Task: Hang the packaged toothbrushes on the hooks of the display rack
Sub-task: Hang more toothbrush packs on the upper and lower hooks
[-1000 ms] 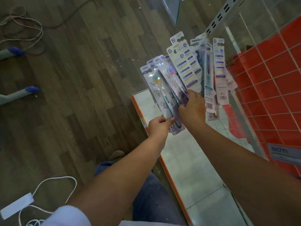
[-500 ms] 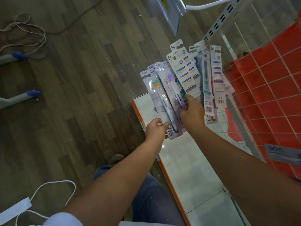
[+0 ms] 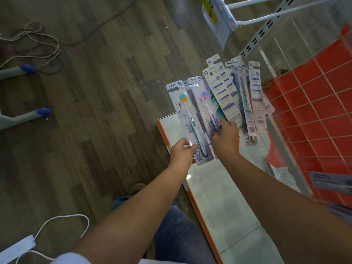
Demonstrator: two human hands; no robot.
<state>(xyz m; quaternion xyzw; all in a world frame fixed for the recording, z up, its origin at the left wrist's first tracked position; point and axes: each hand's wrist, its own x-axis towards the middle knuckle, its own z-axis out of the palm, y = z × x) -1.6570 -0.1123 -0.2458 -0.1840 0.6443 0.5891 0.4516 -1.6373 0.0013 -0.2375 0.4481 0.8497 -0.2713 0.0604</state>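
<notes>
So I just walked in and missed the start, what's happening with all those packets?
A person is sorting packaged toothbrushes beside a display rack. The left hand grips the bottom of one pack, while the right hand holds the fanned-out rest. A hook sticks out above; none of these packs is on it yet.

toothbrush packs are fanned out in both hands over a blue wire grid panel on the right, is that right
Not quite. The grid panel on the right is red, not blue, as the head view shows. The rest holds: the left hand and right hand hold the fanned toothbrush packs.
</notes>
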